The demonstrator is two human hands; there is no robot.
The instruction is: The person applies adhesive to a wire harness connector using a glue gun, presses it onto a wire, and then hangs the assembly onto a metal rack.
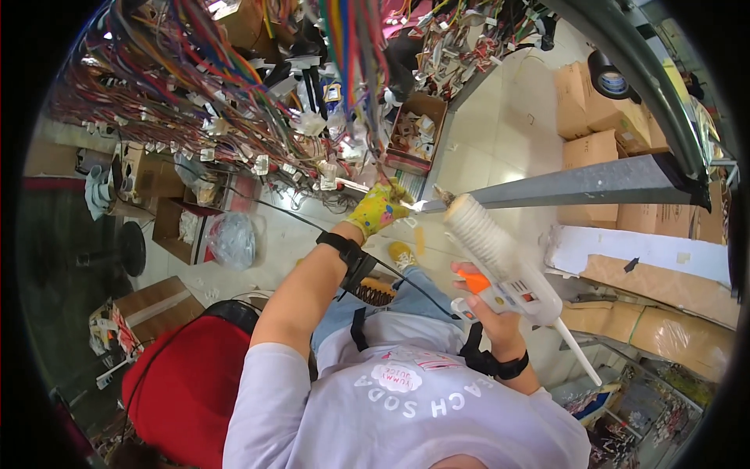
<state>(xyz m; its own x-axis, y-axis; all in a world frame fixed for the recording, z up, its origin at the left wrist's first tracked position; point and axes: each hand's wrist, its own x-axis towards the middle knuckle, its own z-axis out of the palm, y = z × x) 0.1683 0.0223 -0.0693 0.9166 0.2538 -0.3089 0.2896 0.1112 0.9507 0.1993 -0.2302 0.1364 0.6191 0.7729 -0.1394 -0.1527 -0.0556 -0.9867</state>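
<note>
My left hand (378, 208) wears a yellow patterned glove and is stretched forward. It pinches a small white connector with wires at the end of a grey metal rail (582, 184). My right hand (486, 303) grips a white hot glue gun (500, 262) with an orange trigger. The gun's nozzle points at the spot beside my left fingers. A white glue stick (576, 351) pokes out of the gun's back. Bundles of coloured wires with white connectors (234, 102) hang just beyond my left hand.
Cardboard boxes (601, 117) are stacked on the floor at the right, and open boxes of parts (414, 129) sit farther ahead. A red stool (187, 379) stands at the lower left beside a clear plastic bag (233, 238). A tape roll (609, 78) hangs on the dark curved bar.
</note>
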